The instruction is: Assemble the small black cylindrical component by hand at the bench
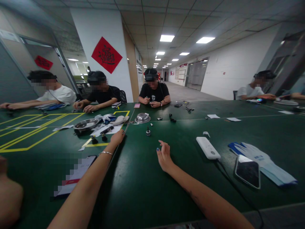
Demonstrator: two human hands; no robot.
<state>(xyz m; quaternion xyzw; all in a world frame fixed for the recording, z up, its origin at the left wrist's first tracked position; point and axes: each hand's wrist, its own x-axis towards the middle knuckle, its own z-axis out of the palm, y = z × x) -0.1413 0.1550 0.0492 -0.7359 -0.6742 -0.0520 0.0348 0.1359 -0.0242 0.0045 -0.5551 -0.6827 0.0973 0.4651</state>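
Observation:
My left hand [118, 137] reaches forward over the table seam, its fingers drawn together; what they hold, if anything, is too small to make out. Just ahead of it lie small metal parts [130, 122] and a grey-white glove [119, 120]. Low over the green table [138, 178], my right hand [165, 156] has its fingers loosely bent and apart, with nothing in them. Beyond and between both hands stands a small metal part with an upright dark stem [148, 132]. A shiny round metal bowl [143, 118] sits upside down farther back.
Two dark knobs [104, 137] and a metal basin [87, 123] lie left. A phone [77, 175] is beside my left forearm. At right are a white power strip [208, 148], another phone [247, 171] and white-blue gloves [264, 159]. Several people sit around the table.

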